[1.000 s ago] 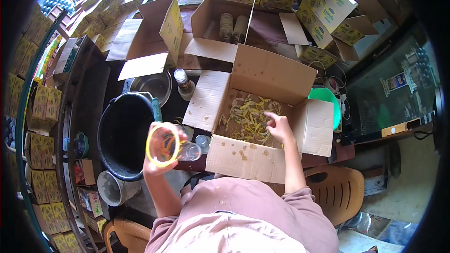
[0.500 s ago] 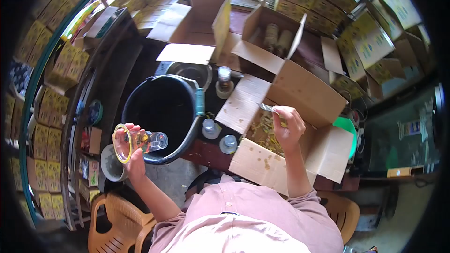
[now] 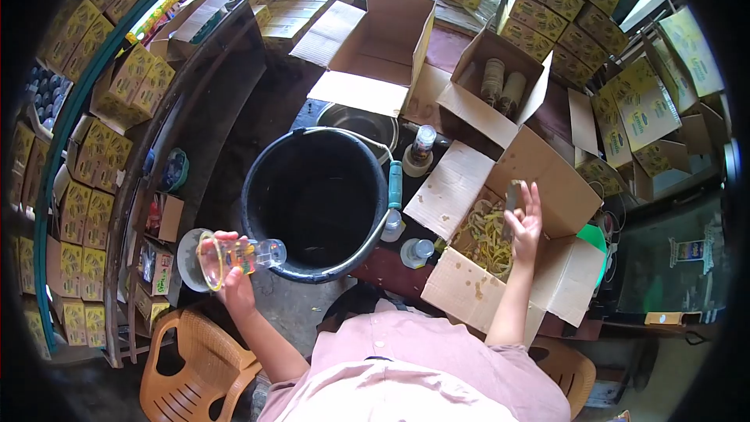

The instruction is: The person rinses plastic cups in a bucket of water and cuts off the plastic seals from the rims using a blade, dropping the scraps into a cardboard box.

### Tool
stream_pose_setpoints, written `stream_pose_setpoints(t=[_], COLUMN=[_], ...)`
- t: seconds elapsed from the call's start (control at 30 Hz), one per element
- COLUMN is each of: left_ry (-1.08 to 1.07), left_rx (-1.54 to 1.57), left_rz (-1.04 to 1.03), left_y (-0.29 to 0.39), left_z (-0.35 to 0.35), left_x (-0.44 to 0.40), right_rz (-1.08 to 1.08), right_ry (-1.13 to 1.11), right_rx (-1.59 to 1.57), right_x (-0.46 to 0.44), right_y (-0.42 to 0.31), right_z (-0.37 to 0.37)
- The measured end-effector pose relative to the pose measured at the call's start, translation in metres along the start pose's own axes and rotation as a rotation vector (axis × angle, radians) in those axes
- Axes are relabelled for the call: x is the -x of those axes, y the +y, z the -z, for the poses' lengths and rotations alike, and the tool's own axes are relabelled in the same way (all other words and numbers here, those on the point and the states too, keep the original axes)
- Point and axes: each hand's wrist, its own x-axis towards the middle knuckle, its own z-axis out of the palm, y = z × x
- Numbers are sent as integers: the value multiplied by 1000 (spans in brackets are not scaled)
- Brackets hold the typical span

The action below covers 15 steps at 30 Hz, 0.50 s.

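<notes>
My left hand (image 3: 236, 285) is wrapped around a clear plastic cup (image 3: 248, 255) with a printed label and a yellow rim. The cup lies tilted sideways beside the near left edge of a large black bucket (image 3: 312, 148). In my right hand (image 3: 526, 228), a thin flat greyish blade (image 3: 512, 200) is pinched between the fingers and points upward. This hand is above an open cardboard box (image 3: 451, 275) in which yellow peel-like strips (image 3: 483, 238) lie heaped. Whether the blade has a handle is hidden by the fingers.
Clear cups (image 3: 416, 252) stand between bucket and box, and a jar (image 3: 422, 144) behind them. Another open carton (image 3: 488, 125) holds stacked round items. Yellow printed cartons (image 3: 101, 152) line the left shelf. An orange chair (image 3: 195, 363) is at lower left.
My right hand has risen, turning the blade from nearly level to upright. My left hand still holds the cup near the bucket. The whole view has shifted with my head.
</notes>
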Motion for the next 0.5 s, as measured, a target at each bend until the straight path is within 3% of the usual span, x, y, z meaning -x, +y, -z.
stream_pose_setpoints(t=[0.07, 0.13, 0.17, 0.27, 0.43, 0.47, 0.5], left_ry=[-87, -215, -249, -326, -484, -527, -581], left_rx=[-1, -26, -59, -138, -51, -42, -90], left_rz=[27, 69, 93, 129, 241, 255, 233], left_y=[-6, -12, -14, -21, -38, -42, -46], left_z=[-6, -8, -13, -32, -73, -83, -95], left_x=[-18, -39, -48, -75, -114, -123, -131], right_rz=[-131, -103, -177, -526, -342, -332, -409], right_ry=[29, -310, -468, -317, -166, -103, -191], right_rx=[221, 1535, 1659, 962, -125, -216, 592], right_x=[16, 30, 33, 30, 22, 21, 23], right_y=[15, 35, 42, -15, -21, -5, 27], right_z=[32, 76, 93, 56, 62, 63, 78])
